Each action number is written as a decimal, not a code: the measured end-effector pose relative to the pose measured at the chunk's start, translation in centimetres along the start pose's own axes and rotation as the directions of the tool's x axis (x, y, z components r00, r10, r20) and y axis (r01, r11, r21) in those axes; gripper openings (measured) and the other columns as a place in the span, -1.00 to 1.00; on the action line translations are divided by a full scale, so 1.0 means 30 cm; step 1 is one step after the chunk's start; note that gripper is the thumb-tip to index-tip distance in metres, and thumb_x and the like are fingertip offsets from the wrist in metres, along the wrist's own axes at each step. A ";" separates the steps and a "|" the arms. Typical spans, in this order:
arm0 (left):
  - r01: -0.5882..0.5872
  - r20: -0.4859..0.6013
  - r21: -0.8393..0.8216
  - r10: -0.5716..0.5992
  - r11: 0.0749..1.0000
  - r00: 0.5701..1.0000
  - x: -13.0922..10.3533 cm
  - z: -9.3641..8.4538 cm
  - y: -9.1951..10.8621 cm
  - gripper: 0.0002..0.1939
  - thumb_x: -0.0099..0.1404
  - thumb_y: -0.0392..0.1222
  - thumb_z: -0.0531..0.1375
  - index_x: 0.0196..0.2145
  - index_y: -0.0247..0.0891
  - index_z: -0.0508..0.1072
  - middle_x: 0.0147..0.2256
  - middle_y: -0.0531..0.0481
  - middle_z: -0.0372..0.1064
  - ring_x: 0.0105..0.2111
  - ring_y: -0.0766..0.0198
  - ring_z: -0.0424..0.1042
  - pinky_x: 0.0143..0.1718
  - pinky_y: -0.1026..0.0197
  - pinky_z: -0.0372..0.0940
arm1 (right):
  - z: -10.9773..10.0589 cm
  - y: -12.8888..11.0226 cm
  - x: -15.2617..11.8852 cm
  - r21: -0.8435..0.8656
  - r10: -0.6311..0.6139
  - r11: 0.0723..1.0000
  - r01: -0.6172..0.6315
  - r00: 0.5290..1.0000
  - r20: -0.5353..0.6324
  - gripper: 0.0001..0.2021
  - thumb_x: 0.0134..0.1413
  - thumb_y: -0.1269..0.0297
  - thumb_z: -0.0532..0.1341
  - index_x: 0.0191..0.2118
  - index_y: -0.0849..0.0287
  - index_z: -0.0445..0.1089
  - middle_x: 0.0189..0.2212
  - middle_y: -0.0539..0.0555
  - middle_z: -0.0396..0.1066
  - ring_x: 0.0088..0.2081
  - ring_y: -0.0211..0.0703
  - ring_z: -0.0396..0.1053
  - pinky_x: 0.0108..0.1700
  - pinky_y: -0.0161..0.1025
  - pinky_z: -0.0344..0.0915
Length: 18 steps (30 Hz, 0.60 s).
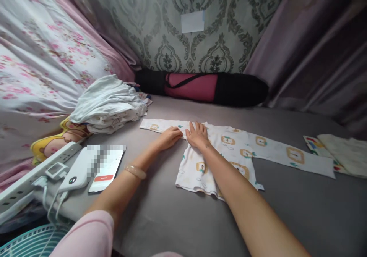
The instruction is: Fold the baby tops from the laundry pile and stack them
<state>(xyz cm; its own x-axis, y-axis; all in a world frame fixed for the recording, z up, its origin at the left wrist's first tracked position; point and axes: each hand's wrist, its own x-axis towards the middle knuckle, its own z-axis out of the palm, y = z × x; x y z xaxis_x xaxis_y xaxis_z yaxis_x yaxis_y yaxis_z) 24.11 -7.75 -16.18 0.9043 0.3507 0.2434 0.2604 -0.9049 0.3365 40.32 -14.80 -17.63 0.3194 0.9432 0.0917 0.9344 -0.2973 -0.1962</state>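
A small white long-sleeved shirt (229,154) with yellow-brown lion prints and green leaves lies spread on the grey sheet, both sleeves stretched out sideways. My left hand (171,136) is at the lower edge of the left-side sleeve, close to the armpit. Its fingers are drawn together on the fabric there, and the fingertips are partly hidden. Just beside it, my right hand (197,135) rests flat on the shirt's shoulder with fingers spread. My right forearm covers part of the shirt's body.
A pile of pale clothes (110,104) sits at the left, near a yellow plush toy (51,146). Closer in are a power strip (37,176), a white power bank (78,169) and a phone (107,173). A black-and-pink bag (195,87) lies along the wall; folded cloth (344,154) lies right.
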 end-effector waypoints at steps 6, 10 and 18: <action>0.206 -0.063 -0.091 -0.212 0.974 0.975 -0.079 -0.048 0.104 -0.74 0.32 -0.16 0.02 -0.20 -0.29 0.46 -0.19 -0.15 0.40 -0.24 0.21 0.40 -0.15 0.20 0.28 | -0.040 0.016 0.004 0.112 -0.032 0.993 0.021 0.994 0.104 -0.42 0.32 0.03 -0.13 0.34 0.23 0.02 0.34 0.24 -0.05 0.33 0.07 -0.14 0.30 -0.02 -0.26; 0.422 0.029 -0.129 -0.422 0.897 0.906 -0.165 -0.061 0.235 -0.73 0.30 -0.08 0.05 -0.24 -0.25 0.47 -0.39 -0.03 0.44 -0.41 0.25 0.38 -0.31 0.24 0.25 | -0.141 0.107 -0.039 0.362 -0.078 0.931 0.042 0.993 0.086 -0.45 0.35 0.12 -0.16 0.33 0.30 0.01 0.35 0.23 -0.08 0.34 -0.11 -0.12 0.28 -0.19 -0.10; 0.498 0.155 -0.328 -0.474 0.803 0.867 -0.331 -0.036 0.379 -0.65 0.27 0.07 0.11 -0.13 -0.22 0.41 -0.44 0.05 0.42 -0.47 0.31 0.34 -0.40 0.29 0.22 | -0.343 0.424 -0.502 0.621 -0.041 0.784 0.017 0.999 0.023 -0.67 0.21 0.16 0.07 -0.01 0.16 0.40 -0.11 0.11 0.49 -0.12 -0.10 0.43 -0.03 -0.17 0.32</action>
<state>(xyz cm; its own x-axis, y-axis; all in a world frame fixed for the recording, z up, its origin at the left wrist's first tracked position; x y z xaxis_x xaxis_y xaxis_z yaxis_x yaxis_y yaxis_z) 17.74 -21.28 -13.79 0.7125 0.6959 -0.0896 0.5484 -0.4727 0.6898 49.01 -34.31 -11.47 0.2772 0.9577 0.0767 0.6397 -0.1244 -0.7585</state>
